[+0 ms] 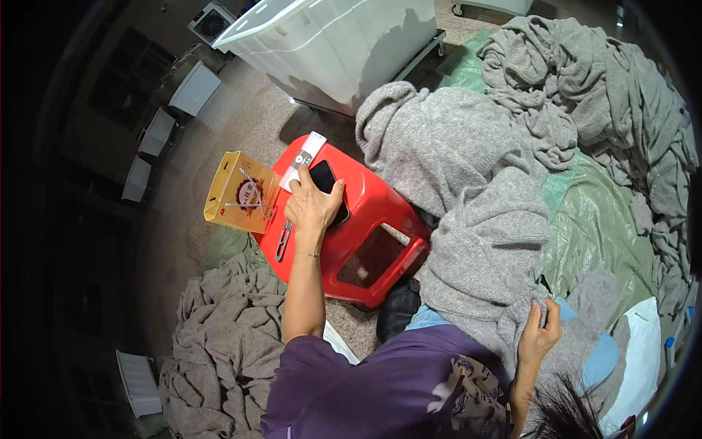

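My left hand reaches over a red plastic stool, its index finger and thumb stretched apart around the near edge of a black phone. Its other fingers are partly hidden. A dark, slim metal tool, perhaps thread snips, pokes out below this hand. Beyond the fingertips lies a flat white strip with a grey label. At the right, my right hand pinches a grey knit cloth that drapes across my lap and joins a larger heap.
A yellow paper bag with cord handles leans at the stool's left. A white wheeled bin stands beyond. Grey knit heaps lie at the lower left and far right, the latter on green plastic sheeting. More white bins stand left.
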`<state>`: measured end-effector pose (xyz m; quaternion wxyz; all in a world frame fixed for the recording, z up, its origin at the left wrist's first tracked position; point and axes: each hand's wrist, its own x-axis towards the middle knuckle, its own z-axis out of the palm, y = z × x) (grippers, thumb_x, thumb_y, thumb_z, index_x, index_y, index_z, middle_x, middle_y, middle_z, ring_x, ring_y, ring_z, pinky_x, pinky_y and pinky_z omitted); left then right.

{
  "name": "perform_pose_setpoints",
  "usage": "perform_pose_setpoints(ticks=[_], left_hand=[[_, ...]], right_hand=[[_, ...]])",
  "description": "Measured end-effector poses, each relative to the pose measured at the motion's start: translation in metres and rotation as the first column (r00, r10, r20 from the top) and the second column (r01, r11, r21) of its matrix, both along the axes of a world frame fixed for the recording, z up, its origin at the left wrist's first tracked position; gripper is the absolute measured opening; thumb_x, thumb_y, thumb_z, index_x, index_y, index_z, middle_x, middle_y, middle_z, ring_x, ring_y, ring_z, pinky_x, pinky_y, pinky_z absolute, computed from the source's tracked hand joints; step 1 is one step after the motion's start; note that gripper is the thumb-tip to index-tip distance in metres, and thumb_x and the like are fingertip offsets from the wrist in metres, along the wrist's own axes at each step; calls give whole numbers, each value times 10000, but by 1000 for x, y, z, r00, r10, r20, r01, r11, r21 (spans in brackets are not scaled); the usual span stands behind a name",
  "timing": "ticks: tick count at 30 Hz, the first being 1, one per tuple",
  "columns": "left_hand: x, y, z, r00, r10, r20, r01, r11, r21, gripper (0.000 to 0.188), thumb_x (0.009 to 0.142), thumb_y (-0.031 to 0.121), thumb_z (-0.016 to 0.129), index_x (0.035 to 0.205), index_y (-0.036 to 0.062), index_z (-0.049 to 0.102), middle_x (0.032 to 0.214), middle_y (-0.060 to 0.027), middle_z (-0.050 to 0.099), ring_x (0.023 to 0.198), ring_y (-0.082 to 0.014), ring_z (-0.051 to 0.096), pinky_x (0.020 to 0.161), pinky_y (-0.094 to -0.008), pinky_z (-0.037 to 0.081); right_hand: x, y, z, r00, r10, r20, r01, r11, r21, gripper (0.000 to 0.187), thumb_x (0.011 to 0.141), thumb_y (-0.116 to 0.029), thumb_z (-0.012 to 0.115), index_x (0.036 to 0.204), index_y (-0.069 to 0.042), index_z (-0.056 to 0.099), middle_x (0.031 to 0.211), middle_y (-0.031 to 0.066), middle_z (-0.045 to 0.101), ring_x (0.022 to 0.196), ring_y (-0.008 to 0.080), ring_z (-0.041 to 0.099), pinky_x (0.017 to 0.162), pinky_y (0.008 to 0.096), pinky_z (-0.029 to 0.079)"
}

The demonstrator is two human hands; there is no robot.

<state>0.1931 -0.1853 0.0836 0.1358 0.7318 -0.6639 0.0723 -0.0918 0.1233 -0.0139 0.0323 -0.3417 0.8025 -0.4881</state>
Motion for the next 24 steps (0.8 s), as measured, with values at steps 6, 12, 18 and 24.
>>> perform_pose_setpoints(ticks=[6,12,18,24], left_hand=[[-7,-24,-2,999,33,26,-34,998,49,762,672,455,608,1292,67,396,1131,-284,521,923,-473,594,778,-523,485],[18,-27,-12,999,13,-34,-13,1000,-11,716,739,536,591,1280,101,418,1179,-265,526,914,-458,606,777,-511,484],[71,-1,-30,834,-214,-509,80,959,-273,461,964,415,439,902,6,643,992,-169,625,726,-321,622,690,-406,472],[75,27,-39,645,-515,-564,236,837,-495,563,1013,433,313,944,9,678,992,-116,566,935,-241,509,845,-345,428]], right_hand=[[1,3,-5,1000,-14,-27,13,999,-35,130,862,-90,639,929,8,584,674,102,547,567,142,445,537,305,381],[0,4,-6,1000,-8,-7,7,1000,-29,137,864,-94,641,932,10,583,688,104,552,592,144,463,560,300,399],[2,0,2,997,6,78,-5,1000,-14,144,876,-101,634,937,18,581,743,87,572,662,143,485,627,296,424],[3,0,-1,995,20,97,-19,1000,-12,151,883,-108,629,930,25,576,780,76,577,722,140,493,691,283,429]])
